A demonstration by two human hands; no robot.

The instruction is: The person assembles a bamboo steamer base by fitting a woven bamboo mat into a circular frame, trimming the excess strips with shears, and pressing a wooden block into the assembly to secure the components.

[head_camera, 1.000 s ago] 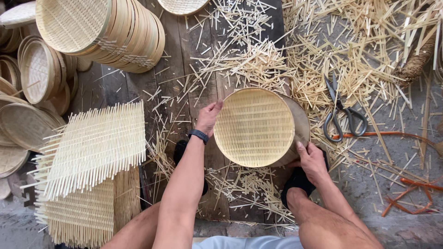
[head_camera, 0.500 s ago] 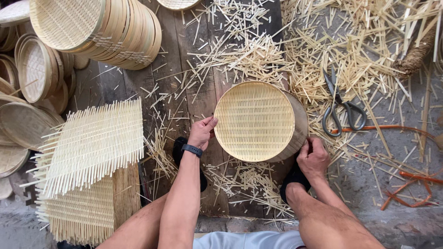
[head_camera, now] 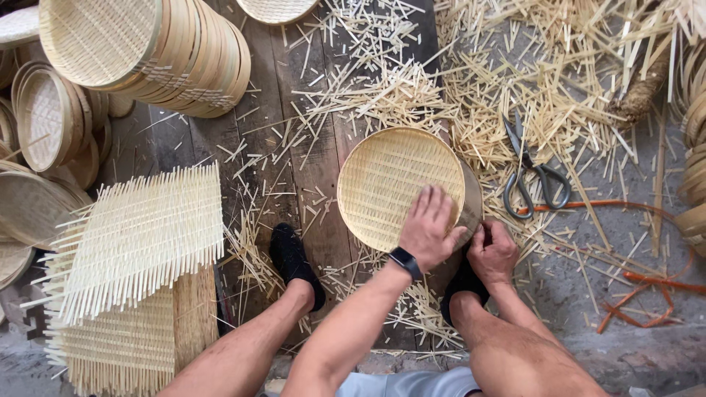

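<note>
Left hand (head_camera: 429, 226) laid flat on round woven bamboo tray (head_camera: 390, 180); right hand (head_camera: 494, 254) clenched on its rim.
Tray is pale yellow, finely woven, tilted on wooden planks (head_camera: 309, 169) among bamboo offcuts (head_camera: 382, 95), scissors (head_camera: 531, 173) nearby.

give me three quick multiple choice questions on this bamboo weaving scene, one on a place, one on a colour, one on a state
1. Where do the scissors lie?
A. right of the round tray
B. on the woven mats
C. in the left hand

2. What colour is the watch band on the left wrist?
A. red
B. black
C. white

3. How is the left hand placed?
A. flat on the round tray
B. lifted clear
C. gripping scissors

Answers:
1. A, they rest among the bamboo offcuts beside the tray.
2. B, the band is dark black.
3. A, its palm presses the woven face while the right hand grips the rim.
</note>
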